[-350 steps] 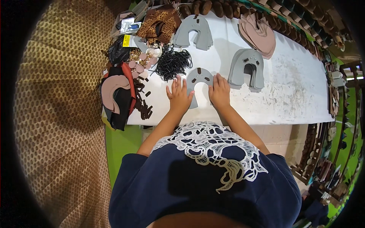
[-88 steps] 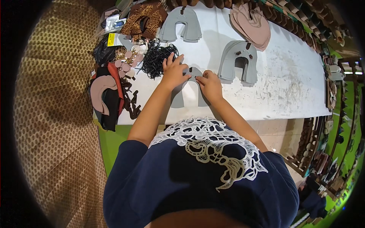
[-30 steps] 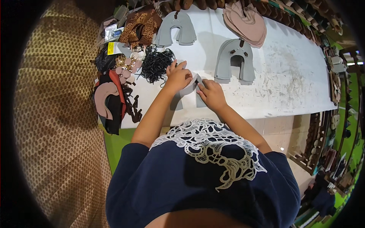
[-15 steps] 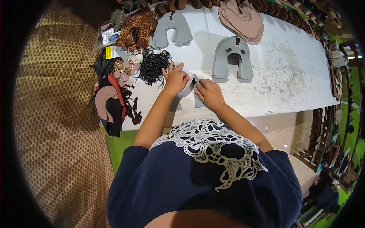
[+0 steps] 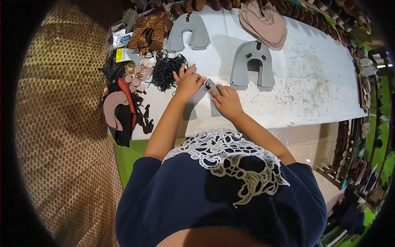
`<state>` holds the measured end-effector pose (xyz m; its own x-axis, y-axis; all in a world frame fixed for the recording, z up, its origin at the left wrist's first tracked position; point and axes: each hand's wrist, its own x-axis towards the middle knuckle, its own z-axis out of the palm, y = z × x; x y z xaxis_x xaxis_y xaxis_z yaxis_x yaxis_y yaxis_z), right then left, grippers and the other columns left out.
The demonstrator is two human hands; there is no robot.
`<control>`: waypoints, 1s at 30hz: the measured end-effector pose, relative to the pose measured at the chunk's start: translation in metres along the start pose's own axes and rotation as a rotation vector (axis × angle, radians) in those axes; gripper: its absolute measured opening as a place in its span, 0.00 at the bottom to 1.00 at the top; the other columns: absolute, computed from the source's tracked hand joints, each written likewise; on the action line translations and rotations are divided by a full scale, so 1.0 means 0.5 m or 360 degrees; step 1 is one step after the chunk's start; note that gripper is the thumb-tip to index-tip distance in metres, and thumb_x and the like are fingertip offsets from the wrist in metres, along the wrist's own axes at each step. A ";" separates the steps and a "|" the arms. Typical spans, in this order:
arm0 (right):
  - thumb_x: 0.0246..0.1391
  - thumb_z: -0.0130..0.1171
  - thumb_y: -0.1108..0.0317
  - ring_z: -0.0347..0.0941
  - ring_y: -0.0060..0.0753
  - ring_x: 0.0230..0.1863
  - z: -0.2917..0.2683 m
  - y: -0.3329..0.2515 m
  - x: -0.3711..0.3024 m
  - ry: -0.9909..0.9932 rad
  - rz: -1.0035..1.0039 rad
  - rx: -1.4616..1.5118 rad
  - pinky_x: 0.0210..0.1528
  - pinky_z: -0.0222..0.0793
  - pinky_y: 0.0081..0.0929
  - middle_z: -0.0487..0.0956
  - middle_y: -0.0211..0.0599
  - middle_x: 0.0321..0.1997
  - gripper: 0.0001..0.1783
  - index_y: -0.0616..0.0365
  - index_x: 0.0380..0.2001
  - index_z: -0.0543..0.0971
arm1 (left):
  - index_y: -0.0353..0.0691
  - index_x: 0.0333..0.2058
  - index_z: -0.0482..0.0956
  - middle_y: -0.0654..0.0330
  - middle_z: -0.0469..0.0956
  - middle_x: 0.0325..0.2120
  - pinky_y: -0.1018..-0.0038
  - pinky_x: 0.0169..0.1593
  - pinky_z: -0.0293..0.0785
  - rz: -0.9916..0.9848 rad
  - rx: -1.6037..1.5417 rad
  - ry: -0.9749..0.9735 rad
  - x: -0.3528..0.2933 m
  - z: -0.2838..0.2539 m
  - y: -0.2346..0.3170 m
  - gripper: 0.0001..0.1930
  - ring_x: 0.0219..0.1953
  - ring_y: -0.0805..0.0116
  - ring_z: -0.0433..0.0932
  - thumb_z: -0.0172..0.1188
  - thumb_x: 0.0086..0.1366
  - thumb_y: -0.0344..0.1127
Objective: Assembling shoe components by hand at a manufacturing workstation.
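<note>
A grey U-shaped piece that looks like a shoe upper (image 5: 189, 112) lies on the white table in front of me, partly hidden by my hands. Its curved top is lifted between them, with a small dark brown tab (image 5: 207, 87) there. My left hand (image 5: 188, 85) pinches near the tab with thumb and a finger, its other fingers spread. From the other side, my right hand (image 5: 227, 101) grips the piece's edge with bent fingers. Beyond my left fingers lies a tangled heap of black beaded strands (image 5: 166, 73).
Stacked grey uppers (image 5: 240, 66) with brown tabs lie right of my hands; another grey stack (image 5: 177, 33) is farther back. Pink pieces (image 5: 267, 26) sit at the far edge, leopard-print pieces (image 5: 158, 26) far left. Small brown strips (image 5: 145, 119) and a pink curved piece (image 5: 111, 109) are at left.
The curved top between my hands has opened out a little and the dark tab shows more clearly. My left hand has shifted slightly; the right one stays nearly in place.
</note>
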<state>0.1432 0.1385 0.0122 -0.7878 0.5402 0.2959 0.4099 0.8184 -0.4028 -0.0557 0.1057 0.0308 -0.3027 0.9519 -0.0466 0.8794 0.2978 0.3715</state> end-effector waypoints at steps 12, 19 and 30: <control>0.50 0.55 0.60 0.65 0.36 0.48 0.001 -0.002 0.000 -0.0002 0.0009 0.0008 0.46 0.61 0.34 0.70 0.34 0.48 0.19 0.48 0.46 0.76 | 0.42 0.41 0.81 0.51 0.49 0.64 0.36 0.60 0.29 -0.0145 0.0108 -0.0473 0.001 0.001 0.007 0.24 0.66 0.42 0.37 0.52 0.56 0.54; 0.50 0.55 0.60 0.65 0.36 0.48 -0.004 -0.004 0.000 0.0003 0.0012 -0.0036 0.47 0.62 0.34 0.70 0.34 0.48 0.19 0.48 0.46 0.76 | 0.40 0.39 0.80 0.50 0.46 0.65 0.32 0.57 0.26 -0.0200 0.0094 -0.0542 0.013 0.004 0.016 0.20 0.66 0.38 0.31 0.50 0.57 0.47; 0.50 0.55 0.60 0.65 0.36 0.48 -0.007 -0.009 0.003 0.0015 0.0019 -0.0011 0.48 0.61 0.35 0.70 0.34 0.48 0.18 0.48 0.46 0.76 | 0.55 0.49 0.72 0.52 0.52 0.63 0.34 0.58 0.33 0.0080 0.0254 0.0527 -0.054 0.023 0.007 0.21 0.66 0.46 0.43 0.59 0.54 0.43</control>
<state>0.1419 0.1364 0.0176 -0.7785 0.5517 0.2994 0.4224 0.8133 -0.4001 -0.0403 0.0820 0.0227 -0.3373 0.8987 0.2803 0.9345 0.2837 0.2150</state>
